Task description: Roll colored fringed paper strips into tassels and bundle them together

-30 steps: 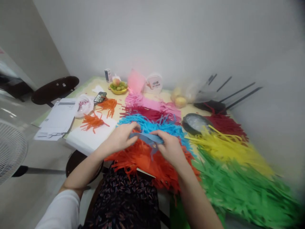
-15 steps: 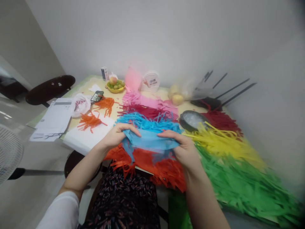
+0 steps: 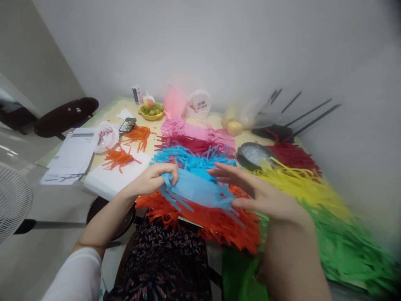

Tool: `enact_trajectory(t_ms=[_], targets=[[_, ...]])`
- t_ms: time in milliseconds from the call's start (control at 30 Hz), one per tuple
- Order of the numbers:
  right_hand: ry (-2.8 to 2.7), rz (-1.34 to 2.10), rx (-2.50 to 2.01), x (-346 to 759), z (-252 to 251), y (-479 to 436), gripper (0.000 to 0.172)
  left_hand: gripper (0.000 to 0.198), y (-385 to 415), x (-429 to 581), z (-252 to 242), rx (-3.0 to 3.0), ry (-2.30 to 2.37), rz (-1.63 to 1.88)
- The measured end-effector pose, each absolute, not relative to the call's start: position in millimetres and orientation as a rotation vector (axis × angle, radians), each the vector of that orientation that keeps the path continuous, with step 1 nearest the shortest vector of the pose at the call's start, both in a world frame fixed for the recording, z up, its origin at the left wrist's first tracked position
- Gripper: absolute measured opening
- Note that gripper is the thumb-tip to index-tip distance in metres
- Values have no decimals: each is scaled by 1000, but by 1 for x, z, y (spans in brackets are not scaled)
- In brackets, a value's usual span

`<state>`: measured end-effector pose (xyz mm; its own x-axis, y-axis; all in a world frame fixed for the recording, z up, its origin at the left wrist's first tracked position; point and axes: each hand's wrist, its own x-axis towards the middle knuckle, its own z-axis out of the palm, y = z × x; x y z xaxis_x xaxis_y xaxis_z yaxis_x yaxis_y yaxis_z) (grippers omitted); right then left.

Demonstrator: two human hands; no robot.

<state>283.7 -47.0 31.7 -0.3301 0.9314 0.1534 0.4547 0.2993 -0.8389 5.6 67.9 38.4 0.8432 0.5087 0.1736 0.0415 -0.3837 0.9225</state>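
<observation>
A blue sheet of fringed paper (image 3: 197, 190) lies spread over the red-orange fringed paper (image 3: 219, 223) at the table's near edge. My left hand (image 3: 155, 177) pinches the blue sheet's left end, fingers closed on it. My right hand (image 3: 257, 192) hovers at the sheet's right end with fingers stretched out and apart, thumb near the paper, holding nothing. More blue fringe (image 3: 188, 159) lies just behind the sheet.
Piles of fringed paper cover the table: green (image 3: 344, 251), yellow (image 3: 300, 184), dark red (image 3: 291, 156), pink (image 3: 194, 131), orange (image 3: 120, 156). A dark bowl (image 3: 253, 154), fruit bowl (image 3: 152, 110), white sheets (image 3: 115, 179), printed papers (image 3: 73, 152) and a phone (image 3: 128, 124) lie around. A fan (image 3: 12, 200) stands left.
The folded blue paper has been opened out and laid flat on the red-orange pile. My right hand let go of it and spread its fingers; my left hand kept its grip.
</observation>
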Motion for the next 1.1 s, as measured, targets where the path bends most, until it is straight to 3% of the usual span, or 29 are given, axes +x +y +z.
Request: enact_trajectory(t_ms=[67,233,533,700,833,967,1100], targets=[[-1869,988,-1242,275,31,-38,66,17,67,6,43,2010,321,476],[-1876,1129,-1303,238,26,-17,29,23,65,4,46,2170,246,428],[-2006,937,-1455,235,40,-15,11,23,66,-5,41,2338,313,459],[-2105,832,-1549,233,45,-16,12,18,71,-19,56,2406,258,240],[-2138,770,-1556,223,48,-21,8,48,68,-10,62,2409,297,274],[-2108,755,-1532,220,48,-27,8,13,65,14,49,2337,516,189],[-1979,772,-1560,229,41,-31,13,22,70,18,41,2185,572,195]])
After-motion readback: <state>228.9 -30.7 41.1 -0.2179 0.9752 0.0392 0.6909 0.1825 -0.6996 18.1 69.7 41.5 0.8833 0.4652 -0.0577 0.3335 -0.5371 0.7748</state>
